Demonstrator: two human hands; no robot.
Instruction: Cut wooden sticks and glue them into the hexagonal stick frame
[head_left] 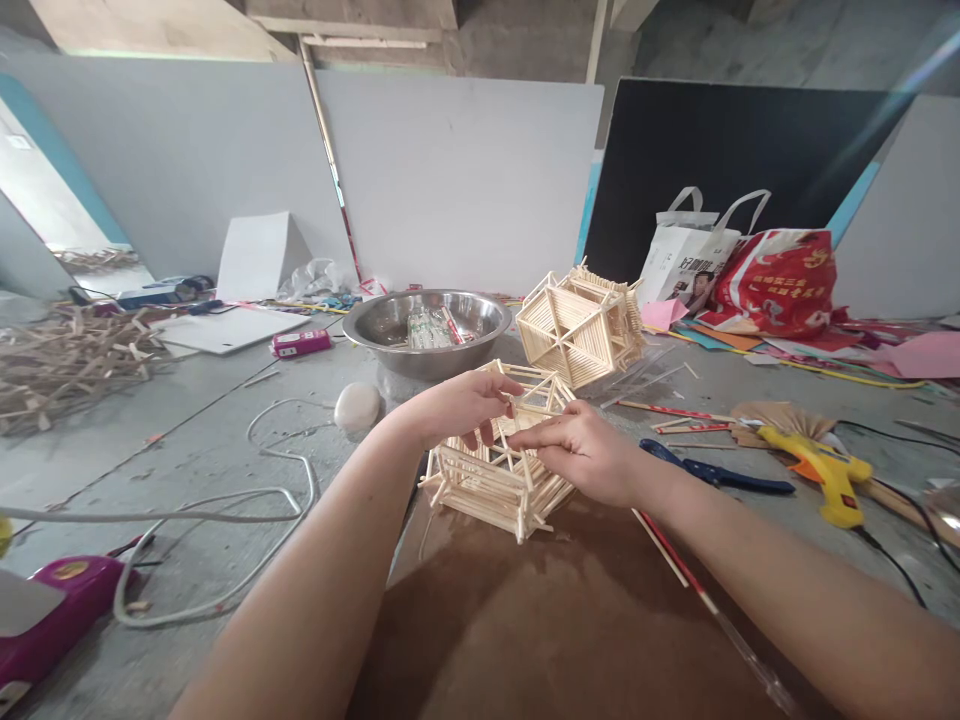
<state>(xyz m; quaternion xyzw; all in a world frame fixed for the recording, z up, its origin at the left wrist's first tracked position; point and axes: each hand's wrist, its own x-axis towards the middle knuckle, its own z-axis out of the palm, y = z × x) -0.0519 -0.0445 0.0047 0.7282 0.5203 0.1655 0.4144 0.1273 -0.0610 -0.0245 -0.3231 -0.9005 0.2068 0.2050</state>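
Observation:
A hexagonal frame of thin wooden sticks (480,490) rests on a brown board (487,610) in front of me. My left hand (461,405) reaches over the frame's left side, its fingers bent down at the upper sticks. From the right, my right hand (589,450) reaches across the frame, fingers pressed together near its middle. The fingertips of both hands are close together, and whatever small piece they pinch is hidden. Just behind, a second stick structure (566,335) lies tilted, with spoked hexagonal faces.
A steel basin (427,365) holding packets stands behind. At right lie a yellow glue gun (825,475) and blue-handled pliers (720,475). A white stone (357,408) and grey cable (307,490) lie left. Bags (780,280) stand at the back right, loose sticks (75,365) far left.

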